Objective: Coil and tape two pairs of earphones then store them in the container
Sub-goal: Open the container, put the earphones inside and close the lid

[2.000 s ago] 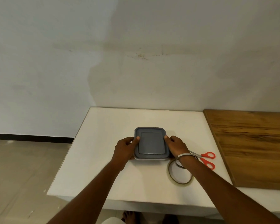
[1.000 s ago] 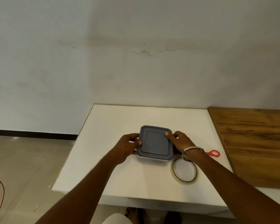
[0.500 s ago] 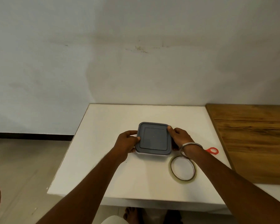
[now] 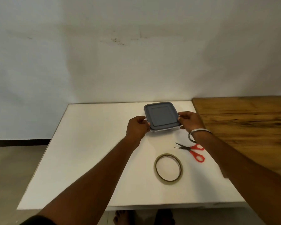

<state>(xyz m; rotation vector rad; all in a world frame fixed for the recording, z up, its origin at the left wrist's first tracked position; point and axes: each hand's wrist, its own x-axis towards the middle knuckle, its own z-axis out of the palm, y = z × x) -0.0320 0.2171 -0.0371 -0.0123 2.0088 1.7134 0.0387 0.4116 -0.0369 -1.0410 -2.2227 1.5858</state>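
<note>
A square container with a grey lid (image 4: pixel 161 116) sits closed near the far edge of the white table (image 4: pixel 91 156). My left hand (image 4: pixel 136 128) grips its left side, fingers curled round the edge. My right hand (image 4: pixel 189 121), with a metal bangle on the wrist, grips the right side. A roll of clear tape (image 4: pixel 168 169) lies flat nearer to me. Red-handled scissors (image 4: pixel 192 151) lie to the right of the roll. No earphones show; the lid hides the inside of the container.
A brown wooden board (image 4: pixel 250 127) covers the table's right part, close to my right hand. A pale wall rises just behind the table. Bare floor lies to the left, and feet show under the near edge.
Both hands have carried the container away from me toward the table's far edge. The tape roll and scissors, earlier partly under my right wrist, now lie uncovered.
</note>
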